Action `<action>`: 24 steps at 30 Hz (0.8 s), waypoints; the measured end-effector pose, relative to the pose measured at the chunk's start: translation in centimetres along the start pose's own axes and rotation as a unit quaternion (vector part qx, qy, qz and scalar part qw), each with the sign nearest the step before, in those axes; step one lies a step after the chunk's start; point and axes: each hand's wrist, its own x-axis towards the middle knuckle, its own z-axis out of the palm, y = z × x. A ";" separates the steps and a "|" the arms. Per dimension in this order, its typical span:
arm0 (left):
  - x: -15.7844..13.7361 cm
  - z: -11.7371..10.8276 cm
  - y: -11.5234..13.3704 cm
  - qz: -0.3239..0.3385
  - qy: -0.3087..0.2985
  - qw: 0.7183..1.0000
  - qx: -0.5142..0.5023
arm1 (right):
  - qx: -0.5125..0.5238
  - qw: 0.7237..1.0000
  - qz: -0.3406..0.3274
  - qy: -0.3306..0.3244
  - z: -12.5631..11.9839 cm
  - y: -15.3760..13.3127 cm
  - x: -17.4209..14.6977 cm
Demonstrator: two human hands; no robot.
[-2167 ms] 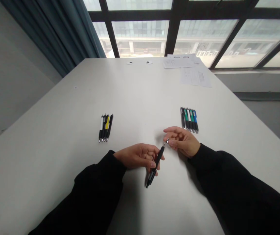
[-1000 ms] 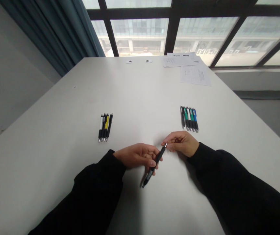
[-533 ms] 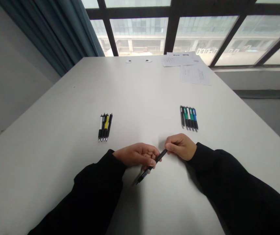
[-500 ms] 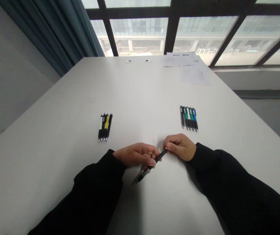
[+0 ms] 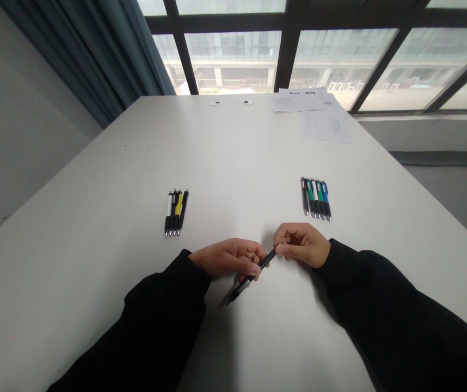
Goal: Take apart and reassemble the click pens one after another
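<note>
My left hand is closed around a black ballpoint pen, gripping it near the middle. The pen slants from lower left to upper right over the white table, its clip half towards me. At its upper right end, my right hand pinches the tip between thumb and fingers. A bit of silver shows there, but the fingertips cover most of it, so I cannot tell whether the tip is still joined to the barrel.
Left on the white table lies a row of several pens, white, black and yellow. Another row of pens, grey, green, white and blue, lies right, beyond my right hand. Papers lie at the far edge by the window.
My right hand has shifted slightly right, and its thumb and fingers now close over the pen's tip, which showed more plainly before. My left hand holds the pen almost unmoved.
</note>
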 end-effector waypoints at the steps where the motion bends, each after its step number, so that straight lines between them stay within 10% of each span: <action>1: 0.0 0.0 0.0 0.002 0.002 1.000 0.006 | -0.019 1.000 0.006 0.002 0.0 0.1 0.0; 24: 0.0 0.1 0.5 0.040 0.036 0.999 -0.009 | -0.089 0.995 -0.044 -0.029 -0.2 0.3 -0.3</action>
